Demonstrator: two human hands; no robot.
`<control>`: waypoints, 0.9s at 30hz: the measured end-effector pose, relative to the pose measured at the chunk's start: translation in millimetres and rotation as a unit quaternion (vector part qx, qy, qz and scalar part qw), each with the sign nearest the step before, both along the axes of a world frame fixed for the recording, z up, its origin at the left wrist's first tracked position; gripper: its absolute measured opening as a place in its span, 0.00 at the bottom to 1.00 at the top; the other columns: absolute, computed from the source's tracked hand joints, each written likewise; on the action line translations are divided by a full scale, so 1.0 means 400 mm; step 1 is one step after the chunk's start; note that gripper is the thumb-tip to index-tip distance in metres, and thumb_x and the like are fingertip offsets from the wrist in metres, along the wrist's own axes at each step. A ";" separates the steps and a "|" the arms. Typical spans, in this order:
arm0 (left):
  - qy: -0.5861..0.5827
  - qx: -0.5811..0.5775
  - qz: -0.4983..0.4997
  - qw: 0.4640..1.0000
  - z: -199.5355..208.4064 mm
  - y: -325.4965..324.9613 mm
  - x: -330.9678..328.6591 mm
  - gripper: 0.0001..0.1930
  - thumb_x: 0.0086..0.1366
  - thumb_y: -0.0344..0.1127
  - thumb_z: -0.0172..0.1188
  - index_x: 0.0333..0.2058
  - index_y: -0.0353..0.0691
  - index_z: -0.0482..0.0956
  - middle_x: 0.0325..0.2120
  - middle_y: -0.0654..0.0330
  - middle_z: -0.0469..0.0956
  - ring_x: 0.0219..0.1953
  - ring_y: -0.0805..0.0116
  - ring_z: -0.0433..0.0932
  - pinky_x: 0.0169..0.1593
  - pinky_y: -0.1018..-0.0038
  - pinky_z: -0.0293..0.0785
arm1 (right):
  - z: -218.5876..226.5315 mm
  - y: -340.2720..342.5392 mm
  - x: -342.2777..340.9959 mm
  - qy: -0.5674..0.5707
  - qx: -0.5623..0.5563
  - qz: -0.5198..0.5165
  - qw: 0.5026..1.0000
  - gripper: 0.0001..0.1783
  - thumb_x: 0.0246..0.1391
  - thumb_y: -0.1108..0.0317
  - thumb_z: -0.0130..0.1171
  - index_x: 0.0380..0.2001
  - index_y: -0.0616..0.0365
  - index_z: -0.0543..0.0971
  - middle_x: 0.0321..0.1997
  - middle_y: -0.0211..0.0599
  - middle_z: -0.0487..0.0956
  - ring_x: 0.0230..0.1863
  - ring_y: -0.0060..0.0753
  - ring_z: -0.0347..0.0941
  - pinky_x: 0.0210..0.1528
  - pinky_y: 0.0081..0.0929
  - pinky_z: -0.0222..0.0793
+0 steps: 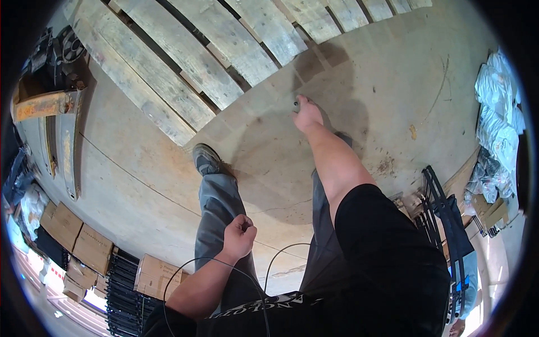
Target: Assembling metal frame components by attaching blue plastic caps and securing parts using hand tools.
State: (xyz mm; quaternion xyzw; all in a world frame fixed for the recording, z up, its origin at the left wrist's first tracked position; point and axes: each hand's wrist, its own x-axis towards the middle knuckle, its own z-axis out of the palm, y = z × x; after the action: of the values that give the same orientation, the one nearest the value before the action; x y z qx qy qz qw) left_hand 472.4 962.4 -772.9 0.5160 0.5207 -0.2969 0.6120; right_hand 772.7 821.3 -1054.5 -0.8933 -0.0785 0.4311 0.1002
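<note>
Stretched out over the concrete floor, my right hand (307, 114) is closed around a small object, of which only a dark round end (296, 104) shows at the fingertips. Its kind cannot be made out. The near edge of a wooden pallet (168, 73) lies a little beyond that hand, apart from it. My left hand (240, 238) hangs above my left thigh with its fingers curled into a loose fist, and no object shows in it. A thin black cable (224, 261) loops in front of my torso, over my left forearm.
Rusty metal forks (69, 151) stick out at the left. Cardboard boxes (91, 247) and stacked black metal frames (126, 292) stand at the lower left. Plastic-wrapped goods (497, 112) line the right side, near a folded black frame (443, 219). My left shoe (206, 159) is by the pallet's corner.
</note>
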 end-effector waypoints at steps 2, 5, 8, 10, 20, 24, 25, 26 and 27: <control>-0.005 -0.021 0.014 1.000 -0.007 -0.010 -0.010 0.03 0.59 0.25 0.57 0.28 0.37 0.71 0.19 0.69 0.70 0.22 0.82 0.66 0.26 0.79 0.63 | -0.027 0.015 -0.002 -0.001 -0.003 -0.003 1.000 0.26 0.56 0.59 0.62 0.56 0.56 0.72 0.55 0.54 0.78 0.57 0.55 0.74 0.59 0.45 0.71; -0.004 -0.020 -0.011 1.000 -0.027 -0.024 -0.015 0.03 0.59 0.25 0.57 0.29 0.37 0.72 0.19 0.70 0.69 0.22 0.82 0.66 0.26 0.79 0.62 | -0.100 -0.004 0.027 -0.010 -0.031 -0.006 0.999 0.22 0.57 0.58 0.60 0.51 0.59 0.75 0.53 0.56 0.78 0.56 0.57 0.74 0.58 0.47 0.72; -0.008 0.004 -0.017 1.000 -0.039 -0.025 -0.017 0.03 0.59 0.27 0.57 0.29 0.37 0.72 0.19 0.68 0.70 0.22 0.81 0.67 0.26 0.78 0.64 | -0.091 -0.019 0.024 -0.001 -0.038 -0.019 0.999 0.21 0.56 0.57 0.60 0.46 0.62 0.76 0.51 0.58 0.79 0.54 0.58 0.75 0.57 0.48 0.72; 0.002 0.037 -0.043 0.998 -0.031 -0.010 -0.006 0.03 0.59 0.27 0.58 0.29 0.37 0.73 0.18 0.66 0.71 0.22 0.79 0.68 0.27 0.77 0.65 | -0.009 -0.011 0.009 0.008 -0.012 -0.063 0.998 0.23 0.55 0.55 0.60 0.43 0.65 0.76 0.47 0.59 0.80 0.52 0.59 0.76 0.56 0.48 0.72; -0.095 0.084 -0.191 0.973 0.363 -0.032 0.141 0.11 0.65 0.37 0.61 0.38 0.35 0.81 0.28 0.54 0.83 0.30 0.68 0.83 0.36 0.70 0.79 | 0.802 -0.577 -0.200 -0.008 -0.052 -0.088 0.995 0.22 0.55 0.53 0.54 0.36 0.65 0.82 0.39 0.61 0.81 0.46 0.62 0.78 0.49 0.48 0.72; -0.197 -0.059 -0.234 0.950 0.679 0.000 0.316 0.12 0.65 0.40 0.60 0.37 0.36 0.82 0.26 0.55 0.83 0.23 0.68 0.82 0.30 0.69 0.78 | 1.194 -1.104 -0.493 -0.142 -0.040 0.018 0.989 0.22 0.55 0.56 0.53 0.25 0.66 0.82 0.29 0.59 0.81 0.32 0.63 0.78 0.37 0.55 0.70; -0.200 -0.067 -0.249 0.945 0.723 0.046 0.295 0.14 0.64 0.42 0.61 0.36 0.36 0.83 0.25 0.54 0.83 0.23 0.67 0.82 0.29 0.68 0.78 | 1.280 -1.079 -0.567 -0.001 -0.047 -0.033 0.998 0.23 0.55 0.53 0.53 0.25 0.64 0.83 0.32 0.58 0.82 0.37 0.61 0.80 0.43 0.53 0.72; -0.208 -0.041 -0.251 0.944 0.770 0.112 0.289 0.14 0.64 0.42 0.61 0.36 0.36 0.83 0.25 0.54 0.83 0.23 0.67 0.82 0.29 0.68 0.78 | 1.379 -1.051 -0.623 0.108 -0.142 -0.121 0.977 0.21 0.55 0.51 0.54 0.34 0.58 0.84 0.31 0.54 0.82 0.39 0.57 0.80 0.47 0.51 0.74; -0.246 0.020 -0.365 0.898 0.806 0.156 0.300 0.13 0.62 0.43 0.60 0.32 0.37 0.83 0.24 0.53 0.83 0.23 0.64 0.82 0.29 0.64 0.78 | 1.480 -1.014 -0.708 0.114 -0.148 0.110 0.976 0.18 0.55 0.51 0.55 0.36 0.52 0.84 0.35 0.45 0.83 0.41 0.49 0.81 0.46 0.48 0.75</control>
State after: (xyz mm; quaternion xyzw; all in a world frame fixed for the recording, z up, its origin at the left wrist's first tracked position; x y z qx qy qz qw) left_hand 592.5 1024.9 -450.5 0.7384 0.1344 -0.3525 0.5590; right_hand 489.4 415.6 -462.5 -0.8293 -0.1001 0.5449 -0.0725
